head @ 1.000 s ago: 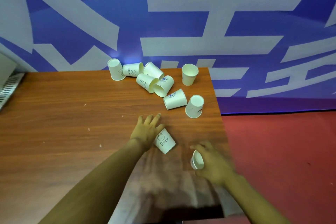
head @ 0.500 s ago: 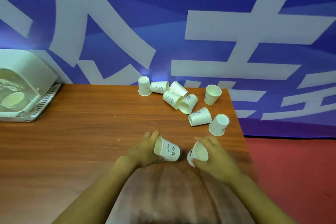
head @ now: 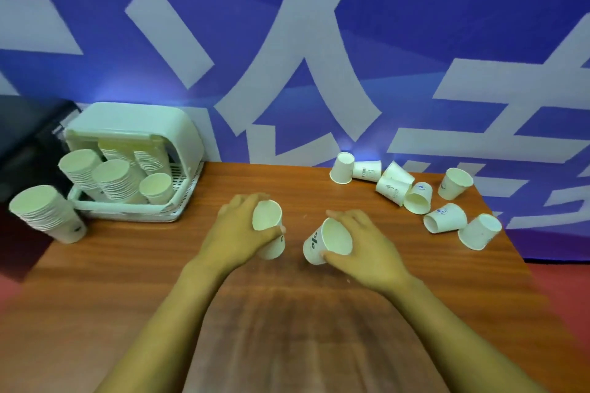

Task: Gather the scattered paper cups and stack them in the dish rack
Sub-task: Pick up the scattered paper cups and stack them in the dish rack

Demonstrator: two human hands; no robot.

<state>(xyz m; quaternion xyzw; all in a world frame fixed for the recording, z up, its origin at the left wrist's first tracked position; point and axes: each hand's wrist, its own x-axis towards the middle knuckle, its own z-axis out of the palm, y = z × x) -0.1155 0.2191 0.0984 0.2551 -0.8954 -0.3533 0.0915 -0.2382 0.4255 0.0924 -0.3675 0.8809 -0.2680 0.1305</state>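
Note:
My left hand (head: 238, 233) grips a white paper cup (head: 268, 226) at the table's middle, mouth facing me. My right hand (head: 367, 249) holds a second paper cup (head: 329, 241) beside it, a small gap between the two cups. Several loose paper cups (head: 415, 198) lie scattered at the far right corner, some upright, some on their sides. The white dish rack (head: 134, 204) stands at the far left and holds several tall stacks of cups (head: 111, 179). One more stack of cups (head: 48, 212) leans on the table just left of the rack.
The wooden table (head: 127, 281) ends at the right near the scattered cups, with red floor (head: 562, 290) beyond. A blue and white banner wall (head: 287, 57) rises directly behind the table. A dark object (head: 25, 137) sits behind the rack at far left.
Both hands have lifted their cups off the table and brought them leftward, mouths turned toward me. My view has swung left, so the rack and its stacks are now in sight.

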